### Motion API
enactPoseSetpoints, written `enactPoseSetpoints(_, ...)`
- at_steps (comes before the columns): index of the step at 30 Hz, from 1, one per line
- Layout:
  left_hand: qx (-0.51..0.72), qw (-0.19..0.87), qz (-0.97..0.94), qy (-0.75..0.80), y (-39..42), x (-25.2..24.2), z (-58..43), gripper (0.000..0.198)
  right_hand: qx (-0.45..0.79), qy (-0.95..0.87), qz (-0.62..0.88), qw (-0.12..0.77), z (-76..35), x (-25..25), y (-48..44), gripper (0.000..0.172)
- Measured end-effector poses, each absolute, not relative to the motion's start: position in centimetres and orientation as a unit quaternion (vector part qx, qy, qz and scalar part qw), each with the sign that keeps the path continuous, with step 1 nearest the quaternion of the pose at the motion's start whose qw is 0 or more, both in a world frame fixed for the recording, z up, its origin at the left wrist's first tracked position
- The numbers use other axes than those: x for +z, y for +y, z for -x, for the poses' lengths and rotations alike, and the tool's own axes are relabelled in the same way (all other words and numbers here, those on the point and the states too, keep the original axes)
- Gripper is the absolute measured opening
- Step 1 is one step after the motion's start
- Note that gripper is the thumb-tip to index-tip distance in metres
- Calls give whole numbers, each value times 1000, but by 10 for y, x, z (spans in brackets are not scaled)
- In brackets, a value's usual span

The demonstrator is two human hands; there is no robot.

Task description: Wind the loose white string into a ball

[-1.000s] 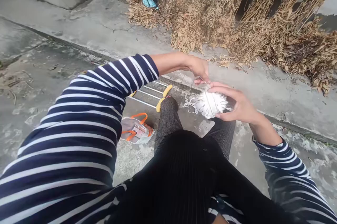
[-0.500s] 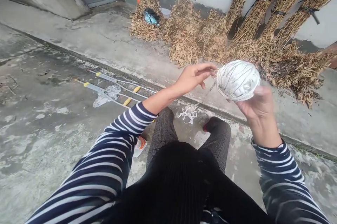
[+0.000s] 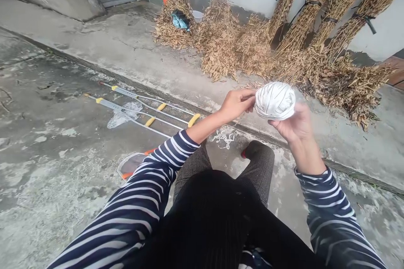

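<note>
A ball of white cord [image 3: 274, 99], flecked with thin dark lines, is held up in front of me above my knees. My right hand [image 3: 296, 128] grips it from below and from the right, fingers curled and partly blurred. At the ball's left side, my left hand [image 3: 235, 104] is closed in a pinch on the cord, its fingertips against the windings. The exact strand between those fingers is hard to make out. Below, between my feet, a loose tangle of white cord [image 3: 224, 138] lies on the concrete.
Crutches [image 3: 139, 109] with yellow grips lie to the left, over a clear plastic sheet [image 3: 126, 114]. An orange-edged item [image 3: 134, 163] rests near my left sleeve. Dried stalk heaps [image 3: 221, 46] line the wall, and tied stalk bundles [image 3: 303, 12] lean there at right.
The ball has moved left and slightly down, turning in my right hand. My left hand has moved right and closed its fingers against the ball's left side.
</note>
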State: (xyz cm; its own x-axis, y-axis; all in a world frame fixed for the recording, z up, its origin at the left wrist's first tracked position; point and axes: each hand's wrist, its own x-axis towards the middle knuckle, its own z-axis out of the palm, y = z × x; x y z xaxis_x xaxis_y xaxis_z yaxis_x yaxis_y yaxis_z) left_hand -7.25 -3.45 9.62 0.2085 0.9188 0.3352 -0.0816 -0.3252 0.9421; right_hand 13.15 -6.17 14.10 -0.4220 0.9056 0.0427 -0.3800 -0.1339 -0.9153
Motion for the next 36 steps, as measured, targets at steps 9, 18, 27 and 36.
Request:
enactPoseSetpoints(9,577,428,-594,362,-3,101,63,10,653,-537,283,453,-117,140,-71,64)
enactPoseSetpoints(18,569,457,-581,361,4,95,55,10,671,-510,270,466,-122,129,-65,61)
enactPoseSetpoints(27,521,465,-576,426,34,95,54,19,701,-457,249,488,-133,143,-52,53)
enactPoseSetpoints(36,527,547,-500,417,43,59,56,18,682,-430,295,513,-142,148,-63,33)
